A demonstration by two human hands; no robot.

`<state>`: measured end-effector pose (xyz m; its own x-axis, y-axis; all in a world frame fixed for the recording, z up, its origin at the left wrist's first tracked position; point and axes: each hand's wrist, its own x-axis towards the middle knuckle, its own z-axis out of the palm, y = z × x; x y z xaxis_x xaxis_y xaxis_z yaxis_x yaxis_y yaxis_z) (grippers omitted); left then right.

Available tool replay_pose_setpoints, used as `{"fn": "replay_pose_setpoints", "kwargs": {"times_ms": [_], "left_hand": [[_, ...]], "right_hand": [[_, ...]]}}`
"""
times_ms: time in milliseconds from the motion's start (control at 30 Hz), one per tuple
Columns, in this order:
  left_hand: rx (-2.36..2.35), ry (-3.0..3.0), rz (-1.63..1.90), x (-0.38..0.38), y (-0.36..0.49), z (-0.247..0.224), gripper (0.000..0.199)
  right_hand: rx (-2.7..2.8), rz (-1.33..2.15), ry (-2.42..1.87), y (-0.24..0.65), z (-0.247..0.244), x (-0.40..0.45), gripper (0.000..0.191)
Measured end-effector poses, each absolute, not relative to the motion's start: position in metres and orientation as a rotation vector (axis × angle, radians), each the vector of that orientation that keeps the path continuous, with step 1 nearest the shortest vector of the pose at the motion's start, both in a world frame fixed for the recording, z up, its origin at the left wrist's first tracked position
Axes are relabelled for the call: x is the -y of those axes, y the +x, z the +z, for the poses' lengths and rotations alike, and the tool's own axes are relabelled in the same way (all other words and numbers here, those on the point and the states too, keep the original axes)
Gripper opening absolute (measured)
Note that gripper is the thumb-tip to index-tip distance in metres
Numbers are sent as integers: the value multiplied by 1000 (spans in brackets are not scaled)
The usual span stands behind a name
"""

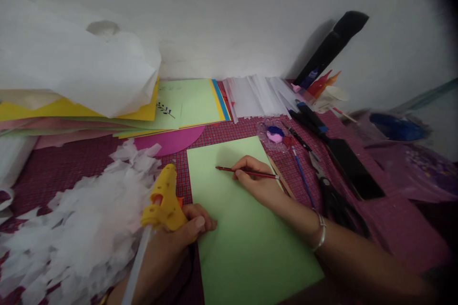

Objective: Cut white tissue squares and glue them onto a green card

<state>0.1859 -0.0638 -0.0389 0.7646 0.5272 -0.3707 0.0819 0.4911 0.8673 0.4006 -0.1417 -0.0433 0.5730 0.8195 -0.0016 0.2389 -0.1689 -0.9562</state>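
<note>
My right hand (255, 183) rests on a light green sheet of paper (246, 243), its fingers closed around a dark red pencil (250, 171) with a pale end. The pencil lies low and slanted, its tip pointing left over the sheet; contact with the paper is not clear. At the sheet's left edge, my left hand (189, 231) is wrapped around the handle of a yellow hot glue gun (166, 200). Its nozzle points up and away, and a glue stick (138, 264) sticks out of the back. No drawn mark is plain on the sheet.
A heap of white paper scraps (89, 228) spreads at left. Behind lie stacked coloured sheets (193, 102) and clear plastic strips (255, 95). To the right are a paint palette (275, 136), a paintbrush (302, 171), scissors (332, 195), a dark phone (354, 169) and plastic bags (411, 167).
</note>
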Motion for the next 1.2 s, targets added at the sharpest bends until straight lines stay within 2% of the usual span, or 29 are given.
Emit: {"fn": "replay_pose_setpoints", "kwargs": {"times_ms": [367,600,733,800,1067,1200], "left_hand": [[-651,1043,297,65,186,-39,24],[-651,1032,283,64,187,-39,24],[-640,1004,298,64,186,-40,25],[-638,1008,283,63,185,-41,24],[-634,981,268,61,184,-43,20],[-655,991,292,63,185,-42,22]], "right_hand": [[891,680,-1681,402,-38,141,10],[628,769,-1371,418,-40,146,20],[562,734,-1352,423,-41,145,9],[540,683,-1367,424,-35,144,4],[490,592,-1163,437,27,179,9],[550,453,-1353,438,19,198,14]]}}
